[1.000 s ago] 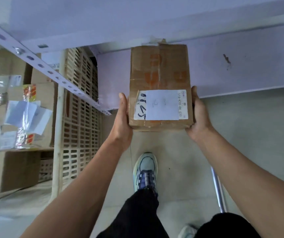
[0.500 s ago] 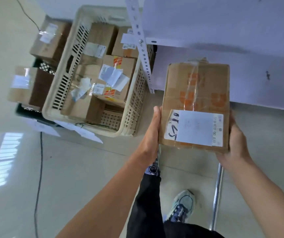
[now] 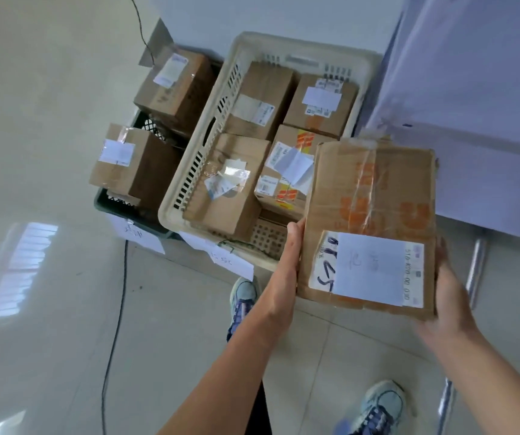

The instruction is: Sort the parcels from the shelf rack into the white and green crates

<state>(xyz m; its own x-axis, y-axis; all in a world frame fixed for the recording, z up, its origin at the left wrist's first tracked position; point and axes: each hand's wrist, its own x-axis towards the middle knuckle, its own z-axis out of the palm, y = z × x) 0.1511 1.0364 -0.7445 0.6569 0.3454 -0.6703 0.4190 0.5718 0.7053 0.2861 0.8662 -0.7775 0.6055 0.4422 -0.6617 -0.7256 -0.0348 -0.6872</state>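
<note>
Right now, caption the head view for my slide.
Labelled parcel held between left hand and right hand by the white crate, green crate beyond.

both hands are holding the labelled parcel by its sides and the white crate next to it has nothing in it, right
Not quite. The left hand and right hand do hold the labelled parcel by its sides, but the white crate next to it is not empty: the head view shows four cardboard boxes inside it.
</note>
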